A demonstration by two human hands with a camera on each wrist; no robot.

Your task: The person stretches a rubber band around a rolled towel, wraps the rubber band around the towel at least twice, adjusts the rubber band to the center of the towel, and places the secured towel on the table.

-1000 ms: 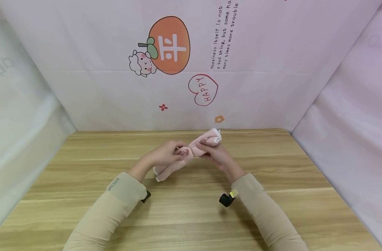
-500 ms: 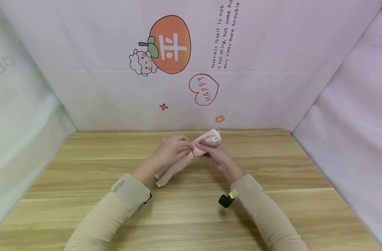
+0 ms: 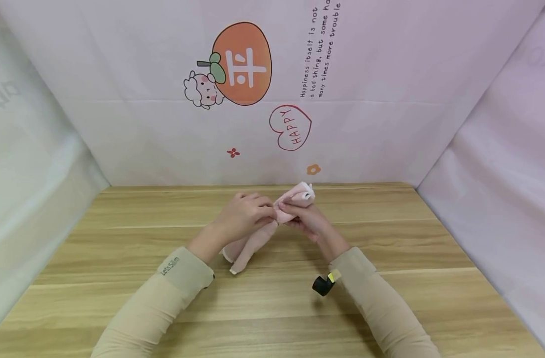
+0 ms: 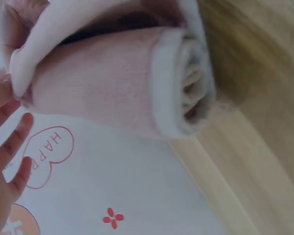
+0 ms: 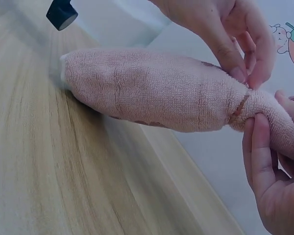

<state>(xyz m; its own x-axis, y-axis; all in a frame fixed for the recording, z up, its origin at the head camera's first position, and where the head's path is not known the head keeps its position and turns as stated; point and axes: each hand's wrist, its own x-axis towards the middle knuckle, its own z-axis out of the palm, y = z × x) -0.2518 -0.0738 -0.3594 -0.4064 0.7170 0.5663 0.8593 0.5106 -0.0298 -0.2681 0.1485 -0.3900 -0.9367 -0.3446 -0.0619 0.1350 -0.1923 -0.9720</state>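
Observation:
A pink towel (image 3: 256,244) with white edges is rolled up and held just above the table, cinched at its middle by a thin brown band (image 5: 240,106). My left hand (image 3: 244,215) reaches over the towel's middle. In the right wrist view, the thumb and forefinger of the left hand (image 5: 235,41) pinch at the upper side of the band. My right hand (image 3: 309,221) grips the towel's right half, thumb on top. Its fingertips lie beside the band in the right wrist view. The towel's left half (image 4: 98,85) hangs toward the left wrist camera, its coiled end showing.
The wooden table (image 3: 272,308) spreads under both forearms. A white printed curtain (image 3: 371,99) rises along its back edge, with white cloth walls at both sides. A black wrist camera (image 3: 322,285) sticks out below the right cuff.
My left hand has slid right along the towel to its cinched middle, covering the brown print. The towel's left end has swung slightly down and right. My right hand keeps its place.

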